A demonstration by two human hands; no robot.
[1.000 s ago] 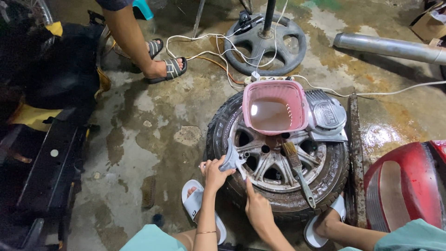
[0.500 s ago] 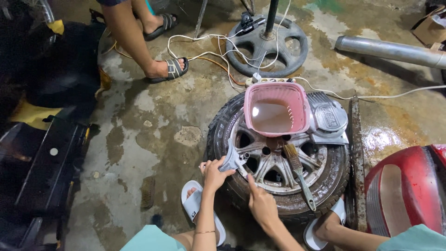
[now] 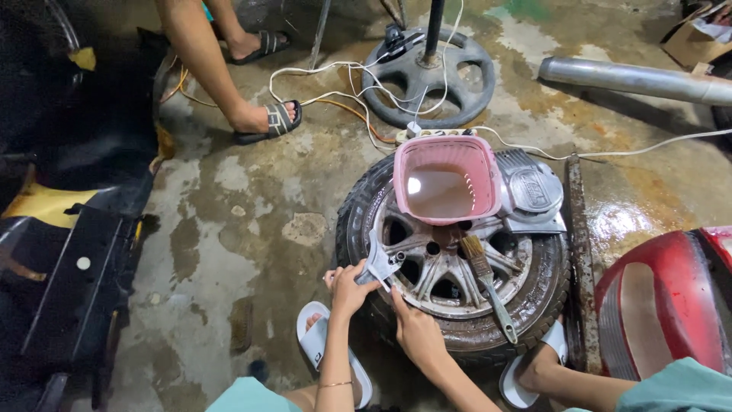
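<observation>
A small tyre on a dirty spoked metal wheel (image 3: 450,275) lies flat on the wet concrete floor. My left hand (image 3: 347,288) grips a small silvery metal part (image 3: 379,265) at the wheel's left rim. My right hand (image 3: 415,332) rests on the tyre just below that part, its fingers touching it. On the wheel sit a pink plastic basin (image 3: 446,179) of murky liquid, a paintbrush (image 3: 484,278) and a grey metal cover (image 3: 531,191).
Another person's legs in dark sandals (image 3: 267,122) stand at the upper left. A fan base (image 3: 431,72) with white cables, a metal pipe (image 3: 633,76), a red body panel (image 3: 656,305) and a dark motorcycle (image 3: 69,229) surround me. My feet wear white sandals (image 3: 324,347).
Both hands stay at the metal part on the wheel's left rim. The other person's far foot has stepped back, away from the fan base.
</observation>
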